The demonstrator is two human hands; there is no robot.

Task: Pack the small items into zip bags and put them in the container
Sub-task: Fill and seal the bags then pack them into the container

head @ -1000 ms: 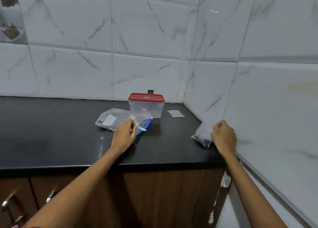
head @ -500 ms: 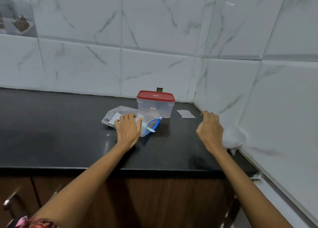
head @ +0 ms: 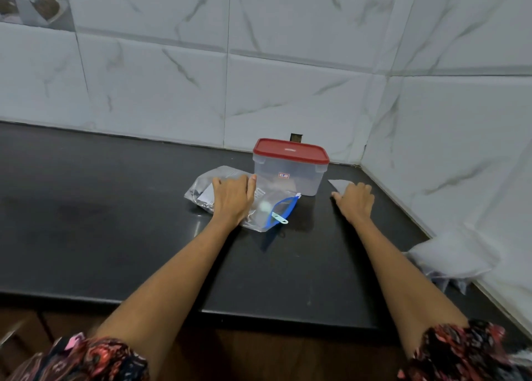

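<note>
A clear zip bag (head: pixel 260 208) with a blue zipper strip and a pale slider tab lies flat on a black countertop (head: pixel 100 231). The left hand (head: pixel 231 199) rests palm down on it, fingers straight and close together, covering its left half; the blue zipper edge sits just right of those fingers. More crinkled clear bags (head: pixel 201 190) stick out under and to the left of the fingertips. Just beyond the fingers stands a clear plastic container (head: pixel 289 176) with a red lid, shut. The right hand (head: pixel 355 200) lies flat, fingers straight, fingertips touching a small white packet (head: pixel 339 184) right of the container. Marbled white wall tiles (head: pixel 288 92) meet in a corner behind. A white crumpled bag (head: pixel 449 255) leans near the right wall.
</note>
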